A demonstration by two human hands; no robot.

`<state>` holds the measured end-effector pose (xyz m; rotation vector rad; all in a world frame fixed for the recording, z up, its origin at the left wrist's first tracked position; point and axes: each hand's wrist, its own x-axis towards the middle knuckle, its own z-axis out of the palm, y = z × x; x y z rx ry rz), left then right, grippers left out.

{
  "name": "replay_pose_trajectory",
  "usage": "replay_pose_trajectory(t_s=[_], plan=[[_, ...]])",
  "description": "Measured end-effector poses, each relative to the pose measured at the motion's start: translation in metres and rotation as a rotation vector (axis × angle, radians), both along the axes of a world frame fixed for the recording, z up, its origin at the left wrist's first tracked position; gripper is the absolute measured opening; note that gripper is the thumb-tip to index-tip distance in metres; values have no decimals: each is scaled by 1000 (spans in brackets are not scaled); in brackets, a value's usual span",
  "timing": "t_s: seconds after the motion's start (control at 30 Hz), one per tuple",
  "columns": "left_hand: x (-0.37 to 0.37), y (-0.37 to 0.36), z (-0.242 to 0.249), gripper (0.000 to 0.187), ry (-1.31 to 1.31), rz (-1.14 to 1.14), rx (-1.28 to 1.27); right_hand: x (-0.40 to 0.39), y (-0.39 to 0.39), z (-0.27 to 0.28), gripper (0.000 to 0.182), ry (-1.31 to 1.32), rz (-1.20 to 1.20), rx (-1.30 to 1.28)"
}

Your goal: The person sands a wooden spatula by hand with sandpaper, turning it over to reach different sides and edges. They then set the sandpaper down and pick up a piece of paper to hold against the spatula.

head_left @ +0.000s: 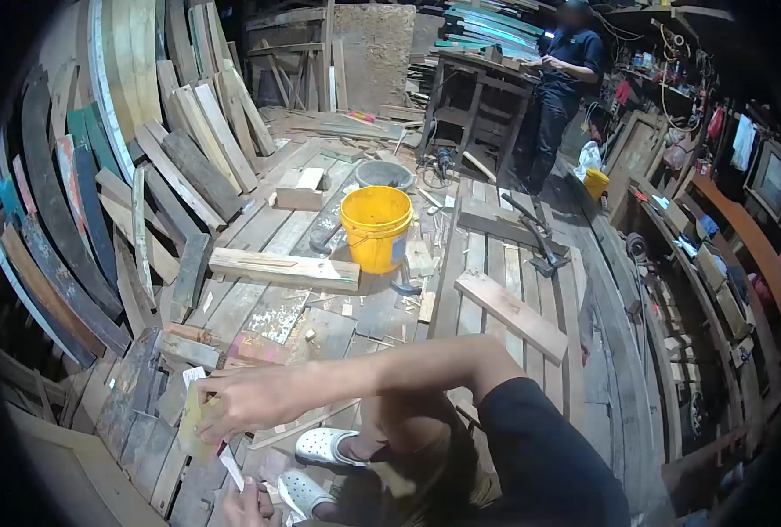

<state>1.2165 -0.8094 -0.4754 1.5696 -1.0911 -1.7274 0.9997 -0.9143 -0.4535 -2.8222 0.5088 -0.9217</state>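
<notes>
My right hand (250, 400) reaches across to the lower left, its fingers closed round a yellowish, translucent object (190, 426) that I cannot identify. A small white piece (194, 376) sticks up beside its fingertips. Below it, at the bottom edge, my left hand (250, 505) is partly cut off by the frame. Its fingers pinch a thin white strip (231, 467), whose upper end lies just under my right hand. Wooden boards lie beneath both hands.
A yellow bucket (376, 228) stands mid-floor beside a grey tub (383, 174). Planks (285, 268) and a pale board (512, 316) lie around. Boards lean at left. Another person (562, 97) stands by a wooden bench (483, 75) at the back.
</notes>
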Motion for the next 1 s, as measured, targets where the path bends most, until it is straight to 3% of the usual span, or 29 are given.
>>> replay_pose_trajectory(t_s=[0.23, 1.0], plan=[[-6, 3, 13, 26, 32, 29, 10, -2, 4, 9, 28, 58, -5, 87], [2, 2, 5, 29, 46, -22, -47, 3, 2, 1, 27, -34, 26, 41]])
